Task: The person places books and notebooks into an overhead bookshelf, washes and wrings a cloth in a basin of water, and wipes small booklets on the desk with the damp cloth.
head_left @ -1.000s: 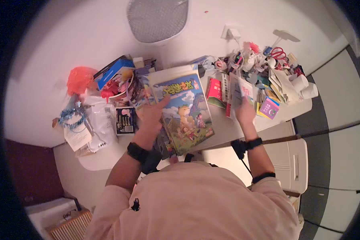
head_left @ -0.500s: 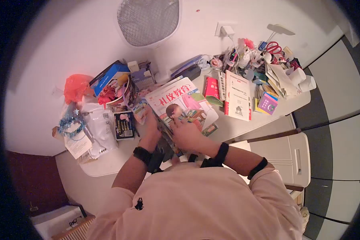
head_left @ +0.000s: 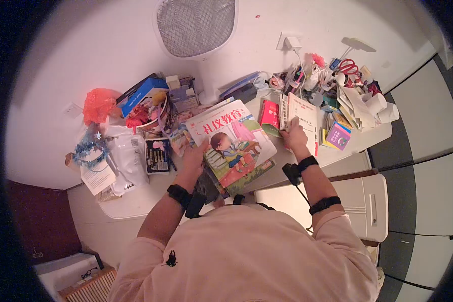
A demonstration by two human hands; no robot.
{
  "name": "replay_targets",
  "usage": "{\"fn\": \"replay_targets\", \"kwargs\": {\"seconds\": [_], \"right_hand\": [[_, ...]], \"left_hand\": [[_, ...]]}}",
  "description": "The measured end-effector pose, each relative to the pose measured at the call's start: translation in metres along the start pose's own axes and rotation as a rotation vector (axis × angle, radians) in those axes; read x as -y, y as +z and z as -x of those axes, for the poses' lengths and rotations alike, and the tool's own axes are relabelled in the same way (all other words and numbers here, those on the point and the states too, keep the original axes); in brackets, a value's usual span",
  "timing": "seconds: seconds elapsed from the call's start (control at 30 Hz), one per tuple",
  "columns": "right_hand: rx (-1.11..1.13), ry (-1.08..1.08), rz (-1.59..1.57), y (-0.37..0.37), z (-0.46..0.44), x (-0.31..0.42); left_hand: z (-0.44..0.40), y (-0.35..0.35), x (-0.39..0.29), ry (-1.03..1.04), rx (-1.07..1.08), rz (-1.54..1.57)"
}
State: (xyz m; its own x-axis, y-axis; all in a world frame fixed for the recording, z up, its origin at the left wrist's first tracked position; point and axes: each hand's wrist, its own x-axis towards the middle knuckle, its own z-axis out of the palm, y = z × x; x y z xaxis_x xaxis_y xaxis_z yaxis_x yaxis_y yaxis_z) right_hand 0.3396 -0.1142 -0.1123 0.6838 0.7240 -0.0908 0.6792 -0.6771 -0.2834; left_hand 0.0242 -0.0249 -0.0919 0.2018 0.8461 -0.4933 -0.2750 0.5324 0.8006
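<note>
Over the desk (head_left: 126,207), left hand (head_left: 193,158) slants against a picture book (head_left: 241,148), right hand (head_left: 296,138) over a booklet (head_left: 301,109), fingers (head_left: 295,123) unclear in grip.

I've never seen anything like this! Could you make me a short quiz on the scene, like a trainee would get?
1. Which hand is at the edge of the picture book?
2. Multiple choice: the right hand is at A) the blue box, B) the pale booklet, C) the orange bag.
3. True or false: in the picture, the fan is left of the red-handled scissors.

Key: 1. Left hand. 2. B. 3. True.
</note>
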Motion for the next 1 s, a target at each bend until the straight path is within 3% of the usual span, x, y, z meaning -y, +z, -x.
{"fn": "replay_targets", "kwargs": {"seconds": [0.1,0.2,0.3,0.37,0.4,0.53,0.6,0.63,0.7,0.73,0.8,0.83,0.9,0.93,1.0], "right_hand": [[0.032,-0.082,-0.018,0.004,-0.015,-0.018],[0.133,-0.142,0.108,-0.006,-0.02,-0.028],[-0.048,-0.167,0.125,-0.032,-0.013,-0.031],[-0.308,-0.116,0.045,-0.06,-0.002,-0.022],[-0.302,-0.127,0.043,-0.076,0.008,-0.008],[-0.234,-0.46,0.123,-0.107,0.08,0.078],[-0.085,-0.649,0.108,-0.083,0.107,0.114],[0.061,-0.686,0.27,-0.082,0.127,0.138],[0.169,-1.021,0.252,-0.036,0.145,0.154],[0.168,-1.023,0.25,-0.025,0.149,0.161],[0.198,-0.871,0.254,-0.01,0.157,0.173],[0.204,-0.882,0.253,-0.019,0.147,0.174],[0.57,-0.684,0.011,-0.049,0.116,0.162],[0.581,-0.692,0.022,-0.037,0.107,0.146],[-0.105,-0.933,-0.146,0.005,0.084,0.117]], "left_hand": [[-0.009,-0.007,0.01,0.099,0.055,-0.017],[0.0,-0.001,0.0,0.033,0.032,-0.042],[-0.006,-0.007,0.006,0.075,0.088,-0.044],[-0.003,-0.005,0.005,0.09,0.082,-0.04],[-0.002,-0.005,0.003,0.102,0.089,-0.048],[-0.015,-0.011,0.013,0.108,0.101,0.044],[-0.015,-0.009,0.012,0.048,0.126,-0.033],[-0.03,-0.02,0.027,0.049,0.133,-0.038],[-0.075,-0.056,0.068,0.417,0.081,-0.622],[-0.066,-0.05,0.059,0.418,0.078,-0.622],[-0.025,-0.025,0.022,-0.009,0.02,0.1],[-0.009,-0.015,0.009,-0.007,0.008,0.104],[0.013,-0.005,-0.001,0.146,0.159,0.299],[0.009,-0.01,0.006,0.144,0.145,0.311],[-0.007,-0.017,0.021,0.252,0.137,-0.185]]}}
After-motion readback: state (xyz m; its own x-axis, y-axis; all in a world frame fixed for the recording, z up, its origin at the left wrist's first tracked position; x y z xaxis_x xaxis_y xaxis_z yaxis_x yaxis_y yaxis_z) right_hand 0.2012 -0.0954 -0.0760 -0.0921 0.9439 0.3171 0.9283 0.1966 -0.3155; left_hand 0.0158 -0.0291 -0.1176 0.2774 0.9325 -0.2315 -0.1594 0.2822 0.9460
